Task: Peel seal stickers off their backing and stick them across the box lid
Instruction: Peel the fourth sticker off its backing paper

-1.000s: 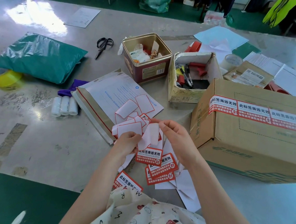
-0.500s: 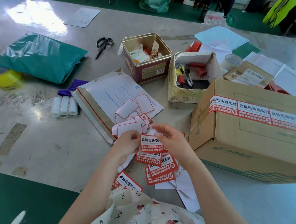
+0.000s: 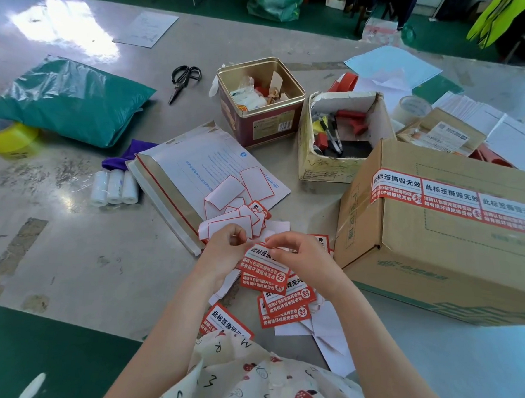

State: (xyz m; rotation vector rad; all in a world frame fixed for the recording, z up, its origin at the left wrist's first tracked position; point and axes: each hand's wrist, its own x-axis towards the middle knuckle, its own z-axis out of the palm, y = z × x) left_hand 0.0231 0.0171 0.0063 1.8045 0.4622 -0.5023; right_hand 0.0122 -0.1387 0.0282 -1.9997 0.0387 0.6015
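Note:
A red and white seal sticker (image 3: 261, 264) is held face up between both hands just above the table. My left hand (image 3: 225, 247) pinches its upper left edge and my right hand (image 3: 298, 254) pinches its upper right edge. More seal stickers (image 3: 286, 306) lie in a loose pile beneath. Peeled white backings (image 3: 236, 215) with red borders are heaped just beyond my hands. The cardboard box (image 3: 441, 247) stands to the right, with three seal stickers (image 3: 449, 201) in a row across its lid.
A white envelope (image 3: 202, 165) lies under the backings. Behind stand a red tin (image 3: 259, 119) and an open carton of pens (image 3: 340, 136). Scissors (image 3: 182, 79), a green mailer bag (image 3: 68, 100), yellow tape (image 3: 10, 137) and white rolls (image 3: 114, 188) lie to the left.
A second ago my hands held a white backing side up; the sticker has turned printed face up and both hands have lowered it slightly toward the pile.

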